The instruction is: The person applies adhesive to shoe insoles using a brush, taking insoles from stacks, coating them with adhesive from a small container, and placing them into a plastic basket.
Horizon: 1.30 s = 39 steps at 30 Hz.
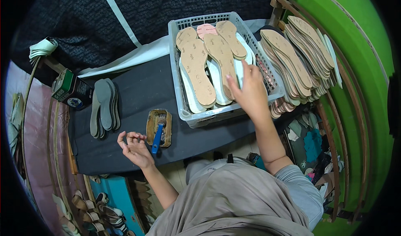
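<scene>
My right hand (252,94) reaches over the near right side of a translucent plastic crate (196,119). Its thumb and fingers are apart, and the thumb lies over the edge of a tan insole (218,56); whether it presses on it I cannot tell. Beside that one lies another tan insole (194,71), with more tan and white ones under and behind them. To the left, my left hand (138,151) is held palm up above the table's front edge, fingers loosely bent and nothing in them. A blue-handled brush (158,138) rests in a stained shallow tray (168,129) close by.
Grey insoles (106,104) lie in a small stack on the dark-covered table (138,85), next to a green and black can (72,89). Thick stacks of insoles (298,60) crowd the crate's right side. Wooden racks (348,89) border the right, and shoes (110,213) sit lower left.
</scene>
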{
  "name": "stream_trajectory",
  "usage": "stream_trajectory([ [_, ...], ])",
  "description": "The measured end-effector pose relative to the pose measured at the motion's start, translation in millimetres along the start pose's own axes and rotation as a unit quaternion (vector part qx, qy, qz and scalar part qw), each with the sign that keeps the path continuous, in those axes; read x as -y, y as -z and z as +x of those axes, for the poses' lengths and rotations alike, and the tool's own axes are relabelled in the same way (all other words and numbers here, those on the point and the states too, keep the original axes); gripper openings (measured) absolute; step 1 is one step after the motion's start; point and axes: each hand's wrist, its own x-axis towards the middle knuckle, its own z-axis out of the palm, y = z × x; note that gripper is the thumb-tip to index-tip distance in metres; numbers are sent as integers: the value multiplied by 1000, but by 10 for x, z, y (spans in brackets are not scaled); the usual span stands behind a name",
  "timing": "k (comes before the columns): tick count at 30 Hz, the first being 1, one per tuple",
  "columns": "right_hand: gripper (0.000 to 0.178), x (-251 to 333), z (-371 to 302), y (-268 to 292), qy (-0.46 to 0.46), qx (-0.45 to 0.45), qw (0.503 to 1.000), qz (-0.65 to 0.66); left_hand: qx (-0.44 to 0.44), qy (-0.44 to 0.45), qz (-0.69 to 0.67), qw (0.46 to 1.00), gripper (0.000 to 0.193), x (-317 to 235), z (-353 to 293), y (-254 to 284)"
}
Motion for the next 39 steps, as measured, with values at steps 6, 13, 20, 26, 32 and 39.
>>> stream_trajectory([
  [6, 47, -544, 53, 769, -17, -189, 971, -144, 12, 0, 5, 1000, 38, 8, -4, 0],
  [13, 55, -1275, 218, 912, -202, -33, 946, -250, 9, 7, 2, 1000, 39, 27, -33, -52],
  [20, 49, -1304, 192, 870, -113, -174, 953, -220, 25, 1, -8, 1000, 37, -58, -7, 1],
  [26, 45, -261, -78, 774, 12, -174, 985, 3, 24, -17, 3, 1000, 36, -179, 96, 212],
  [32, 59, 912, -441, -43, 222, 103, 942, 231, 136, 21, 4, 990, 59, -234, 268, 139],
  [39, 62, 1686, -778, -758, 287, 176, 885, 321, 188, 116, -207, 953, 83, -209, 539, -1],
])
